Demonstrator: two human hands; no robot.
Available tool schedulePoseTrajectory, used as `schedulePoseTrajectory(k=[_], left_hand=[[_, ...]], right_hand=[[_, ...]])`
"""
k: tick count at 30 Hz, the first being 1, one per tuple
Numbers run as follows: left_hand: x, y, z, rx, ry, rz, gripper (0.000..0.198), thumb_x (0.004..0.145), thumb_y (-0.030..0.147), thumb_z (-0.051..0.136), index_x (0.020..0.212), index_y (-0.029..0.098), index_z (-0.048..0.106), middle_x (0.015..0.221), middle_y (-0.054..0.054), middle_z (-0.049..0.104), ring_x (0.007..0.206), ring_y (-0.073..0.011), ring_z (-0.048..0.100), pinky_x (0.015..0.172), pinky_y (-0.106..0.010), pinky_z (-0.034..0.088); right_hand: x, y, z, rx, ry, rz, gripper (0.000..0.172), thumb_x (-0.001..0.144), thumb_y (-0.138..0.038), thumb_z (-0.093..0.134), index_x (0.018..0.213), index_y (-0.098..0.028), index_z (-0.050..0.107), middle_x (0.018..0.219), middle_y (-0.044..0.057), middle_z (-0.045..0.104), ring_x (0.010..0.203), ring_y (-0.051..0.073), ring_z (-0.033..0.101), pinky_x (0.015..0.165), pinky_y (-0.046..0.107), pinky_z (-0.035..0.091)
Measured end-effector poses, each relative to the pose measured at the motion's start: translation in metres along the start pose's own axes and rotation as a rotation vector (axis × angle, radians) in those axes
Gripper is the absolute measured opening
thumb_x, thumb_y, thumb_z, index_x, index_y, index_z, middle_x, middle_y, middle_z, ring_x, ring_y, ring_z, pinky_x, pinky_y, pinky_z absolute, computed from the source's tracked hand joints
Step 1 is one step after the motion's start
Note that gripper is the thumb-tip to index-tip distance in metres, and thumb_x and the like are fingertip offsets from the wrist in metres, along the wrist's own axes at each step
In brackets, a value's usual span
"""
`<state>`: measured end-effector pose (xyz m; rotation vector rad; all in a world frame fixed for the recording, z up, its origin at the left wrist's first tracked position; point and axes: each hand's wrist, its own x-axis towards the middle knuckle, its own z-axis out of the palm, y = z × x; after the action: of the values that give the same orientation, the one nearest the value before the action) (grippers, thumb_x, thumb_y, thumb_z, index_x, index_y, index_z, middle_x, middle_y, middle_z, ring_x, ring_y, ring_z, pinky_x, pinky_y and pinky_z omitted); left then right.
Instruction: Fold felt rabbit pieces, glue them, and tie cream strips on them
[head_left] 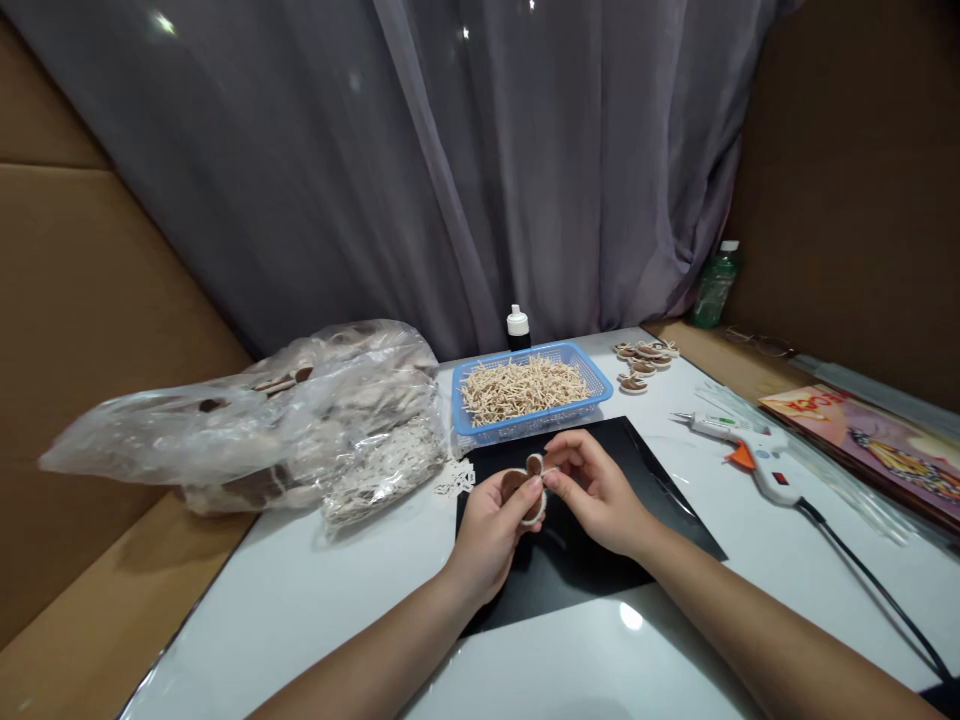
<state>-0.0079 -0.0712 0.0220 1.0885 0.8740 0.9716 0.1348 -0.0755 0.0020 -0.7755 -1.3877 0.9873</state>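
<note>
A small brown craft piece with pale edges and rounded lobes [534, 466] is held upright over the black mat [517, 600]. My left hand [487, 520] is closed on it, thumb across the front and fingers behind. At the piece's right edge, my right hand [600, 490] pinches with thumb and forefinger, the other fingers curled. Something thin and pale, like a string or stick end, shows at that pinch; its full shape is hidden by the fingertips.
Behind the mat stands a blue basket [609, 392] of short pale sticks. Left are plastic bags [360, 410] and white cut-out pieces [454, 478]. Brown pieces [634, 384] lie back right. A glue gun [765, 465] with black cable, clear glue sticks [862, 505] and a book [862, 440] lie right.
</note>
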Motion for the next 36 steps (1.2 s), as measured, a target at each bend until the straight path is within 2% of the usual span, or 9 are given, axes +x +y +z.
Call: schedulePoseTrajectory(k=[2, 5, 10, 14, 18, 22, 27, 31, 36], left_hand=[[0.002, -0.001, -0.002, 0.073, -0.033, 0.036, 0.024, 0.073, 0.033, 0.067, 0.064, 0.014, 0.054, 0.053, 0.004, 0.047, 0.05, -0.0074, 0.041, 0.048, -0.019, 0.035], [0.004, -0.002, -0.005, 0.164, -0.064, 0.056, 0.023, 0.073, 0.034, 0.066, 0.07, 0.014, 0.056, 0.053, 0.004, 0.049, 0.05, -0.008, 0.043, 0.048, -0.02, 0.036], [0.004, -0.002, -0.006, 0.263, 0.006, 0.054, 0.029, 0.078, 0.044, 0.057, 0.077, 0.015, 0.054, 0.057, 0.004, 0.049, 0.049, -0.0087, 0.049, 0.044, -0.019, 0.041], [0.003, -0.003, -0.005, 0.339, 0.074, 0.096, 0.03, 0.083, 0.046, 0.049, 0.08, 0.017, 0.051, 0.057, 0.004, 0.051, 0.044, -0.0062, 0.045, 0.037, -0.014, 0.035], [0.003, -0.004, -0.006, 0.32, 0.08, 0.114, 0.028, 0.084, 0.045, 0.048, 0.082, 0.017, 0.05, 0.06, 0.004, 0.053, 0.044, -0.0059, 0.045, 0.036, -0.014, 0.033], [0.006, -0.003, -0.014, 0.277, -0.002, 0.129, 0.027, 0.084, 0.041, 0.046, 0.084, 0.016, 0.054, 0.068, 0.0, 0.058, 0.058, -0.0119, 0.055, 0.047, -0.02, 0.046], [0.008, -0.004, -0.016, 0.264, -0.083, 0.091, 0.023, 0.074, 0.033, 0.063, 0.088, 0.018, 0.053, 0.066, 0.003, 0.059, 0.061, -0.012, 0.056, 0.053, -0.022, 0.05], [0.008, -0.008, -0.011, 0.185, -0.016, -0.005, 0.025, 0.072, 0.032, 0.066, 0.086, 0.018, 0.05, 0.075, 0.002, 0.063, 0.069, -0.0115, 0.061, 0.056, -0.019, 0.049], [0.009, -0.012, -0.01, 0.065, 0.053, -0.028, 0.028, 0.074, 0.032, 0.066, 0.093, 0.019, 0.051, 0.086, 0.001, 0.064, 0.084, -0.0112, 0.062, 0.066, -0.017, 0.05]], right_hand=[[0.003, -0.002, -0.001, 0.031, -0.028, 0.085, 0.024, 0.083, -0.032, 0.055, 0.104, -0.021, 0.05, 0.076, 0.0, 0.057, 0.069, 0.014, 0.056, 0.064, 0.027, 0.048], [0.006, -0.003, -0.003, -0.046, -0.038, 0.17, 0.017, 0.084, -0.036, 0.053, 0.087, -0.019, 0.056, 0.07, 0.0, 0.056, 0.064, 0.013, 0.055, 0.06, 0.026, 0.047], [0.003, -0.003, 0.0, -0.213, 0.039, 0.132, 0.015, 0.087, -0.032, 0.049, 0.078, -0.02, 0.05, 0.06, -0.004, 0.05, 0.048, 0.009, 0.047, 0.047, 0.021, 0.039], [-0.003, -0.001, 0.005, -0.177, 0.029, 0.084, 0.014, 0.089, -0.032, 0.044, 0.082, -0.021, 0.047, 0.069, -0.002, 0.052, 0.054, 0.011, 0.055, 0.052, 0.023, 0.043], [-0.005, 0.002, 0.008, -0.127, 0.041, 0.076, 0.014, 0.089, -0.033, 0.045, 0.083, -0.021, 0.048, 0.073, 0.0, 0.054, 0.063, 0.013, 0.057, 0.061, 0.025, 0.047], [0.003, -0.001, 0.0, -0.033, 0.037, 0.16, 0.015, 0.084, -0.034, 0.053, 0.082, -0.019, 0.052, 0.071, -0.001, 0.057, 0.061, 0.012, 0.057, 0.058, 0.025, 0.048], [0.013, -0.005, -0.016, -0.1, -0.035, 0.185, 0.018, 0.078, -0.034, 0.061, 0.084, -0.017, 0.064, 0.071, 0.001, 0.063, 0.059, 0.012, 0.057, 0.058, 0.025, 0.048], [0.016, 0.0, -0.018, -0.013, 0.063, 0.217, 0.031, 0.08, -0.043, 0.056, 0.096, -0.017, 0.063, 0.079, 0.003, 0.063, 0.06, 0.012, 0.057, 0.056, 0.026, 0.051], [0.016, 0.003, -0.013, 0.028, 0.107, 0.308, 0.033, 0.077, -0.047, 0.058, 0.084, -0.015, 0.06, 0.072, 0.002, 0.059, 0.058, 0.011, 0.055, 0.048, 0.022, 0.048]])
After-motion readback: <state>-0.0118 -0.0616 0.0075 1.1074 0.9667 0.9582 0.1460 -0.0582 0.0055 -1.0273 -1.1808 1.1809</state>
